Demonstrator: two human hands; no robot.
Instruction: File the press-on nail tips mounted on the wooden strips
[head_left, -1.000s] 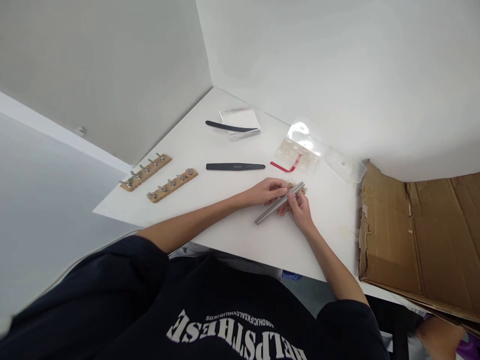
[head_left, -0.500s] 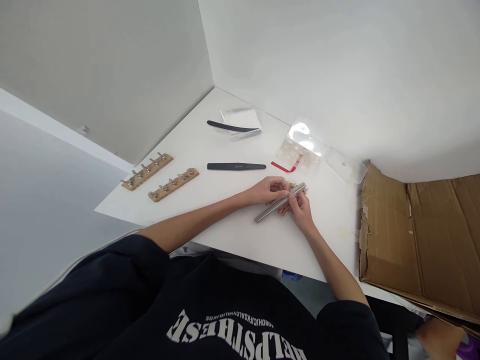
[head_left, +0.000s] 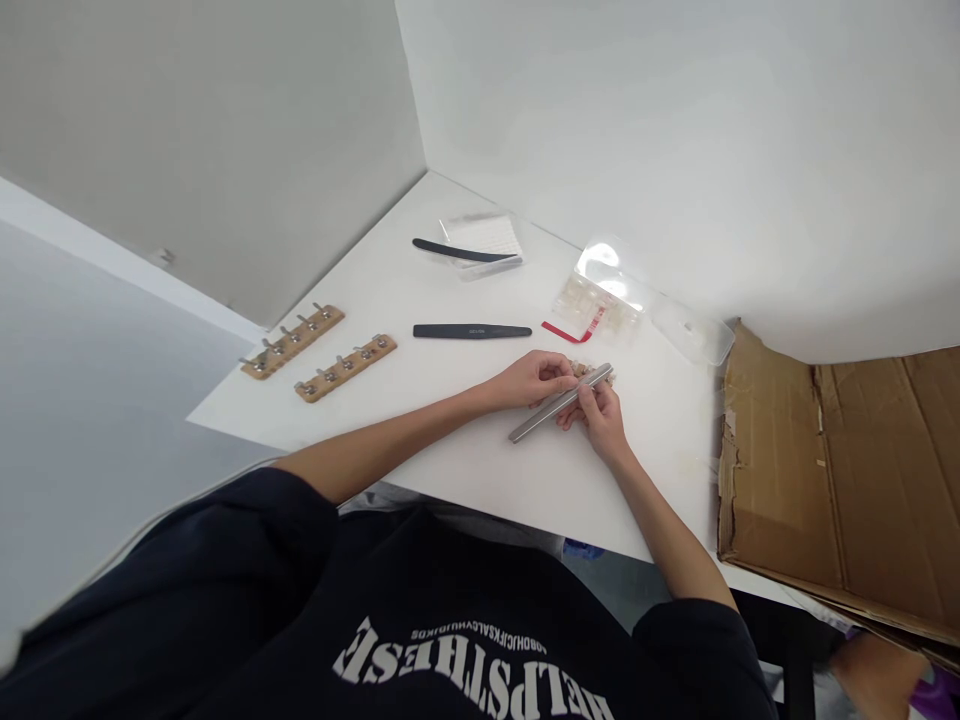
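My right hand (head_left: 600,415) is closed around a long grey nail file (head_left: 541,416), which slants down to the left over the white table (head_left: 420,390). My left hand (head_left: 534,380) pinches a small wooden strip (head_left: 581,369), mostly hidden under the fingers and the file. The file's upper end lies across that strip. Both hands touch each other near the table's middle.
Two wooden strips with metal pegs (head_left: 291,341) (head_left: 345,369) lie at the left edge. Two black files (head_left: 471,331) (head_left: 454,251), a clear case (head_left: 484,240) and a clear tray of nail tips (head_left: 600,300) lie beyond. An open cardboard box (head_left: 840,480) stands at the right.
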